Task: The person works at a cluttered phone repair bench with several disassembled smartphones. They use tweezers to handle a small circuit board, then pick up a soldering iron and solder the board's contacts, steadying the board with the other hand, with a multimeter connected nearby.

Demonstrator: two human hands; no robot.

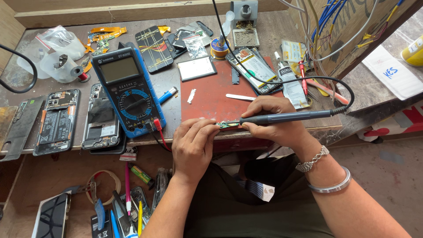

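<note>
Pinching a small green circuit board by its near end, the left hand keeps it at the front edge of the red mat, fingers closed narrow around it. Such a board looks light, thin, stiff and probably fragile, so a grip on its bare edges, clear of the parts on top, seems the safe one. Its long axis runs left to right along the bench edge. Beside it the right hand is wrapped around a dark soldering iron, which lies almost level, tip pointing left onto the board and cable trailing off right. Farther back sit a blue multimeter, several opened phones and a solder spool.
</note>
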